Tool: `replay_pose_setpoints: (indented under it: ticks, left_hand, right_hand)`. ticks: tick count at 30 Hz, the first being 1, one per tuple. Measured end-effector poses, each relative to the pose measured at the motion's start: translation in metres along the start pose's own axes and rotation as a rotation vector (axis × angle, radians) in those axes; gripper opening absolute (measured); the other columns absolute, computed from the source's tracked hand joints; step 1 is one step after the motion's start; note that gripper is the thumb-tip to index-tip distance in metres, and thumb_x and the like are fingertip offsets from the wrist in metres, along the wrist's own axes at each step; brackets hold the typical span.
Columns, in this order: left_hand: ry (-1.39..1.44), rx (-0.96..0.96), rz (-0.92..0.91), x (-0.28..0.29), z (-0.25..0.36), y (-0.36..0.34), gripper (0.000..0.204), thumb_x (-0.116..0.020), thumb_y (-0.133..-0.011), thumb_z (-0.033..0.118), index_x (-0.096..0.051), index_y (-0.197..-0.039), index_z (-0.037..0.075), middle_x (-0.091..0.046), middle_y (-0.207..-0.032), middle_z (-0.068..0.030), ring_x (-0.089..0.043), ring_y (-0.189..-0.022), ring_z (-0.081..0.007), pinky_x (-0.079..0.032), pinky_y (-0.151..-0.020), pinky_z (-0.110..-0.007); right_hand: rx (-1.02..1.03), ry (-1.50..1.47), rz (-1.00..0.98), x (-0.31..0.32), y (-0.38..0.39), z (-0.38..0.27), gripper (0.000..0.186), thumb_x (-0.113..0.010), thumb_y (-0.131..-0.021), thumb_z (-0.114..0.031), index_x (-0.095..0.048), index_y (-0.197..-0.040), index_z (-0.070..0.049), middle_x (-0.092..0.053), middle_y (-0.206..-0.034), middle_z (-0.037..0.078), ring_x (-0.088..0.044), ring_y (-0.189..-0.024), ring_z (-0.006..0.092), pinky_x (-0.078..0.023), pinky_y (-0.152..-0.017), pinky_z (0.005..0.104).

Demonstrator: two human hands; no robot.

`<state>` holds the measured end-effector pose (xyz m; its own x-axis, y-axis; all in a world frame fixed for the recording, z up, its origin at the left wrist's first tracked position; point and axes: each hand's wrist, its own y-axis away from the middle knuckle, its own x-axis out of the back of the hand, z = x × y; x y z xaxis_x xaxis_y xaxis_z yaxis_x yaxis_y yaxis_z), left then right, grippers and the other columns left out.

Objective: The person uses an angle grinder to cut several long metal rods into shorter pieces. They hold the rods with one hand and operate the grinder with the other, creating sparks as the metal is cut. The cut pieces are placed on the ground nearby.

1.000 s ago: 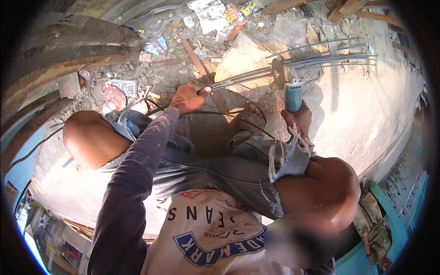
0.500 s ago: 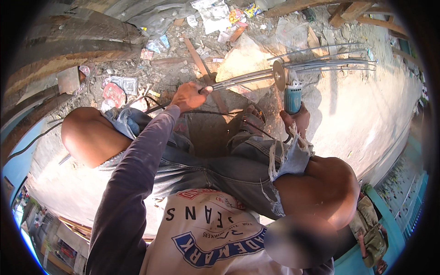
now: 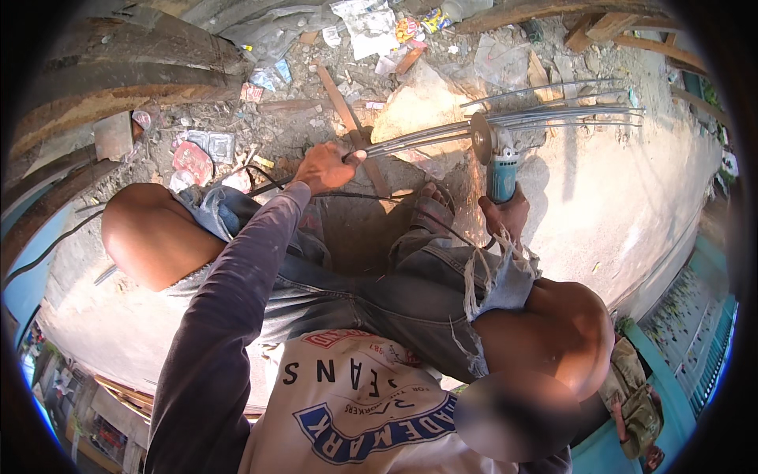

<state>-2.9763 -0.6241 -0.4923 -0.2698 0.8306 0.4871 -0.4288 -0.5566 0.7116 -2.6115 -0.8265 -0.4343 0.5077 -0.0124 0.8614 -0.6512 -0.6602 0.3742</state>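
Observation:
My left hand [image 3: 328, 167] is closed around a bundle of thin metal rods [image 3: 426, 136], which runs away to the right. In my right hand [image 3: 509, 212] is a teal angle grinder [image 3: 502, 180], gripped by its body. Its round disc [image 3: 480, 139] stands upright across the rods, right of my left hand; whether it touches every rod cannot be seen. A faint orange streak of sparks shows below the disc. Under the rods lies a pale stone slab [image 3: 418, 107]. A dark cord [image 3: 367, 194] passes below my left hand.
A wooden strip [image 3: 339, 99] lies under the rods near my left hand. Scattered wrappers [image 3: 363, 28] and rubble cover the far ground. Timber beams [image 3: 118, 87] stand at the left. My sandalled foot [image 3: 430, 209] is close below the disc. Another person [image 3: 632, 395] is at the lower right.
The grinder and its disc have shifted slightly toward me. The sparks below the disc look fainter. My left hand keeps its hold on the rods.

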Motion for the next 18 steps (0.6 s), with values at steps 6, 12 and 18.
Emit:
replay_pose_setpoints:
  ticks: [6,12,18]
  left_hand:
    - [0.003,-0.023,0.025,-0.001,0.000,-0.001,0.069,-0.062,-0.106,0.064,-0.081,-0.105,-0.002,-0.079,-0.100,-0.0278,-0.076,-0.103,-0.0464,-0.058,-0.097,-0.055]
    - [0.006,-0.020,0.043,-0.006,-0.007,-0.005,0.071,-0.064,-0.105,0.064,-0.081,-0.105,-0.005,-0.079,-0.102,-0.0298,-0.076,-0.104,-0.0469,-0.057,-0.098,-0.055]
    - [-0.007,-0.049,0.053,-0.006,-0.007,-0.006,0.068,-0.063,-0.105,0.063,-0.080,-0.104,-0.003,-0.078,-0.105,-0.0305,-0.075,-0.107,-0.0484,-0.057,-0.098,-0.056]
  right_hand:
    - [0.061,-0.140,-0.002,-0.010,-0.003,0.025,0.061,-0.085,-0.068,-0.039,-0.071,-0.110,0.004,-0.079,-0.089,0.027,-0.079,-0.083,0.0455,-0.061,-0.080,0.0505]
    - [0.028,-0.145,0.010,-0.015,0.001,0.019,0.065,-0.088,-0.069,-0.041,-0.072,-0.114,0.003,-0.080,-0.091,0.025,-0.079,-0.085,0.0433,-0.062,-0.082,0.0481]
    - [0.068,-0.127,0.036,-0.024,-0.006,0.034,0.064,-0.090,-0.069,-0.038,-0.072,-0.115,0.002,-0.081,-0.094,0.026,-0.081,-0.091,0.0442,-0.062,-0.083,0.0489]
